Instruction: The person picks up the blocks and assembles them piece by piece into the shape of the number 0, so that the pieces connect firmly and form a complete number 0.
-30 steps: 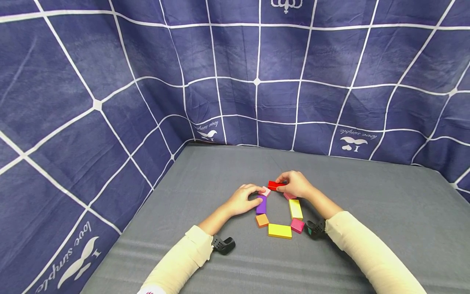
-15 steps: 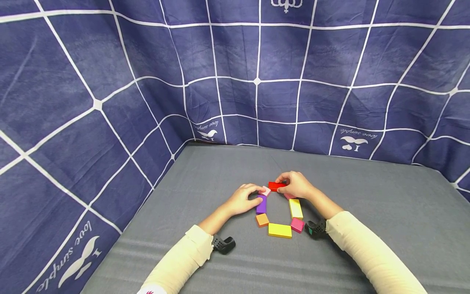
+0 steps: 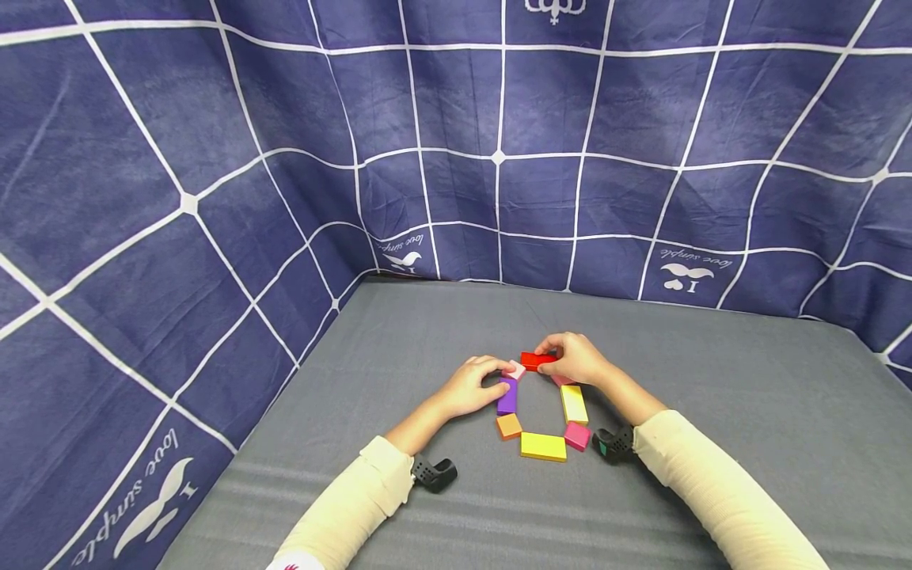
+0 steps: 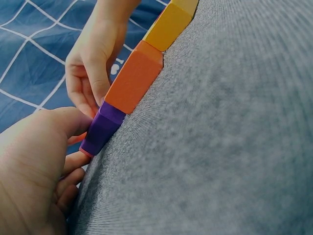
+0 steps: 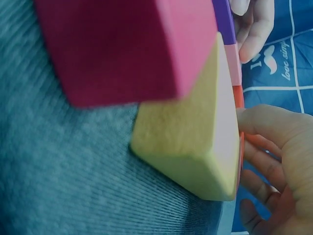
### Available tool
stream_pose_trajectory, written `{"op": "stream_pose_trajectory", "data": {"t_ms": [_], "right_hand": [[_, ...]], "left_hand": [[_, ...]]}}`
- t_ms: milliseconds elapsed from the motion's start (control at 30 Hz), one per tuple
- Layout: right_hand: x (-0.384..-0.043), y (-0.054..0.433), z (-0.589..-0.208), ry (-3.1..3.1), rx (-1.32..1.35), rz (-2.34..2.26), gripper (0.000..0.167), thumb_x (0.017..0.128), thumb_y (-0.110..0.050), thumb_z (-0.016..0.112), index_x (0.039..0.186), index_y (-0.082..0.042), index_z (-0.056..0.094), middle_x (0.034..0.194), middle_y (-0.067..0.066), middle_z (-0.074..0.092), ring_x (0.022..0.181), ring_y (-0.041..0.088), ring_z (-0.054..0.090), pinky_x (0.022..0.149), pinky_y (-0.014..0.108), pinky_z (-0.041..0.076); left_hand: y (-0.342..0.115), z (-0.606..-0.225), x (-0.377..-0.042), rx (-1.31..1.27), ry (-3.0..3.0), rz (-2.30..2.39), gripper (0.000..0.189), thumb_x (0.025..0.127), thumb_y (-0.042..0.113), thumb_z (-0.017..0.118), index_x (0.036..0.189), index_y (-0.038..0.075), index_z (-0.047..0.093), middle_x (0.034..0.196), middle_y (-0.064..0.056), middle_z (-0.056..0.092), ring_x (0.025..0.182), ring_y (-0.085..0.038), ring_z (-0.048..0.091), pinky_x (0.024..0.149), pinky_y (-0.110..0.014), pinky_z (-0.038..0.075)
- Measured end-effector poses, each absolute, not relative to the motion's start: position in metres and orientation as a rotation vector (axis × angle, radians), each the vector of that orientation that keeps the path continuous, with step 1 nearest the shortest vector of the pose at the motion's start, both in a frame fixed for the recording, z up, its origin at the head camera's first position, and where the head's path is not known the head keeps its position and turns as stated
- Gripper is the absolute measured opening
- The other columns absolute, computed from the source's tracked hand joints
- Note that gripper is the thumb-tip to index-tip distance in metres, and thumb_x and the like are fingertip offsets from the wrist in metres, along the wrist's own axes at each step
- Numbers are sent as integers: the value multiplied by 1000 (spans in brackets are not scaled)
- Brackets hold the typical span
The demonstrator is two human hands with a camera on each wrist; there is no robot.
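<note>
In the head view, wooden blocks lie end to end in a ring. My right hand [image 3: 577, 360] pinches the red block [image 3: 530, 361] at the ring's far side, thumb on its near side and fingers behind. My left hand [image 3: 466, 388] rests its index fingertip on the light pink block [image 3: 516, 370] and its thumb at the purple block [image 3: 507, 398]. The left wrist view has the thumb along the purple block [image 4: 103, 127], with the other fingers loosely bent. In the right wrist view, part of the red block [image 5: 238, 97] shows beyond the pale yellow block [image 5: 181, 134].
An orange block [image 3: 509, 427], a yellow block [image 3: 543, 446] and a magenta block [image 3: 577, 436] form the ring's near side. A darker pink block [image 3: 562, 379] sits partly under the right hand. Grey cloth [image 3: 427, 324] covers the table; a blue gridded curtain [image 3: 456, 190] hangs behind.
The red block has shifted slightly nearer and to the right with my right hand's fingers, close against the pink blocks. My left hand has stayed in place.
</note>
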State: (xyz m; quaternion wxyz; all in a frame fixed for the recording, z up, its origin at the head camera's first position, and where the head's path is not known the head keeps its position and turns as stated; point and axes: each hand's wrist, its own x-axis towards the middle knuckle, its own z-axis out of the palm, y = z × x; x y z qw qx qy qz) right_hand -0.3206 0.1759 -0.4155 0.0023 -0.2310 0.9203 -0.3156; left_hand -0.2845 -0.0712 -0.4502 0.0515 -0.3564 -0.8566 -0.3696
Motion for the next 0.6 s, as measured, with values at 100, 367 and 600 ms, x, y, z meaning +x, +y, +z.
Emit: {"op": "stream_pose_trajectory", "data": {"t_ms": [100, 367, 600], "right_hand": [[-321, 177, -416, 2884, -711, -996, 22, 76, -13, 81, 96, -8, 73, 71, -3, 60, 60, 14, 47, 58, 29, 35], [-316, 182, -414, 2864, -637, -1094, 24, 77, -16, 81, 98, -8, 74, 82, 6, 65, 69, 17, 52, 59, 30, 39], [-307, 199, -411, 2849, -573, -1244, 26, 80, -19, 76, 103, -5, 73, 87, 7, 66, 82, 22, 56, 59, 30, 42]], "left_hand": [[-71, -452, -285, -1108, -2563, -1127, 30, 93, 20, 62, 119, 5, 66, 119, -8, 65, 115, -28, 54, 100, -42, 39], [-70, -452, -283, -1118, -2543, -1107, 30, 94, 21, 61, 118, 6, 66, 117, -7, 65, 113, -27, 55, 98, -40, 40], [-71, -453, -284, -1082, -2609, -1117, 30, 92, 17, 64, 120, 7, 66, 120, -7, 65, 116, -27, 54, 101, -40, 38]]}}
